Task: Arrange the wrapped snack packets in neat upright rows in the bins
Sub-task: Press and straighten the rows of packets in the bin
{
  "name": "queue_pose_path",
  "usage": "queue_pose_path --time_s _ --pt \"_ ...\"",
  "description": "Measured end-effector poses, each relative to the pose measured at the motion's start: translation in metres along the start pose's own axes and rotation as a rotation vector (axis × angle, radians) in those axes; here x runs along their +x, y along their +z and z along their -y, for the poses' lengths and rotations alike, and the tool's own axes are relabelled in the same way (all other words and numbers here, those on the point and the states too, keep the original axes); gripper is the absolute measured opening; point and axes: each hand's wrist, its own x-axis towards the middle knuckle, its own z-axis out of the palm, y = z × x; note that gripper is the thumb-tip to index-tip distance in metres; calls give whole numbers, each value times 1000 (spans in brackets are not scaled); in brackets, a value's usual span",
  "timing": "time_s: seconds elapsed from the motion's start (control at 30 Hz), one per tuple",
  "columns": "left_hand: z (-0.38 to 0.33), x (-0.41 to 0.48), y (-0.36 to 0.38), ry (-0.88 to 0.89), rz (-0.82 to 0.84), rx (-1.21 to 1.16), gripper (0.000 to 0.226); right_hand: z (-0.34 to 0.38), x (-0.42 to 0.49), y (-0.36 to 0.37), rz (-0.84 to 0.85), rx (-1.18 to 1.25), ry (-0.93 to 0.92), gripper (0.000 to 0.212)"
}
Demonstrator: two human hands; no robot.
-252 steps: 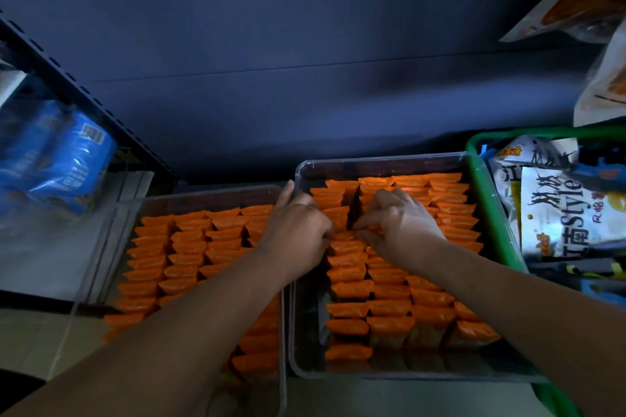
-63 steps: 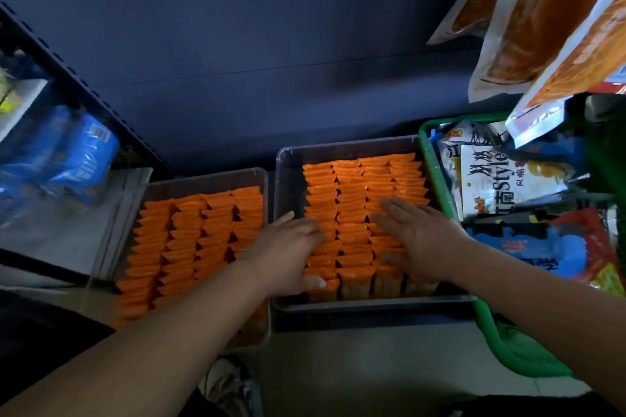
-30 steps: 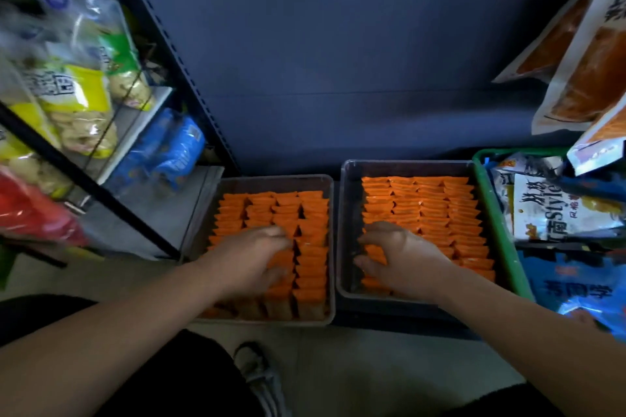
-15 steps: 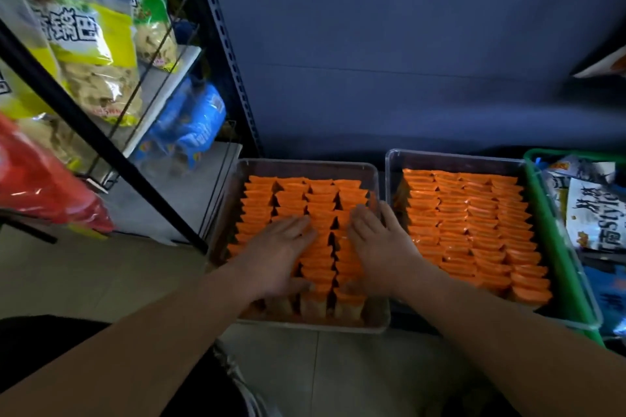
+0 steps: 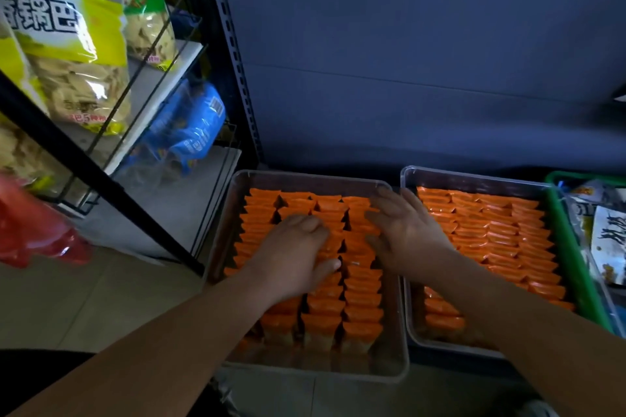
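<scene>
Head view looks down on two clear plastic bins set side by side on the floor, in front of a dark blue panel. The left bin holds orange snack packets standing upright in four rows that run from its near wall to its far wall, with small dark gaps between some rows. Both hands lie on top of these packets, around the middle of the bin. The left hand rests palm down on the second and third rows, its fingers loosely bent over the packet tops and its thumb stretched out to the right; it grasps nothing. The right hand lies flat on the right-most row, fingers straight and spread toward the bin's far right corner, also holding nothing. The right bin sits just beside the left one, filled with more orange packets in tidy upright rows. A green basket of mixed snack bags touches its right side. To the left, a black shelf frame carries blue packets and yellow bags; a red bag is blurred at the edge
</scene>
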Motion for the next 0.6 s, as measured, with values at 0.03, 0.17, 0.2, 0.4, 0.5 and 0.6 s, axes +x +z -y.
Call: queue_pose_path --time_s 0.03,0.17,0.2,0.4,0.5,0.6 --pt "-3 7 -1 -3 -1 -23 64 -5 -1 1 -44 44 25 50" --pt "-17 35 1 -20 25 -79 53 -16 -22 5 -201 327 127 42" --pt "-19 40 4 -22 10 -72 47 -16 -27 7 -232 368 136 40" --pt "-16 44 19 43 -51 -43 22 -18 -48 21 -204 505 239 35" --pt "-15 43 25 68 -61 -77 23 -18 -52 23 -210 508 224 35" --pt "-13 42 33 90 -64 -28 30 -17 -52 24 -215 482 226 37"
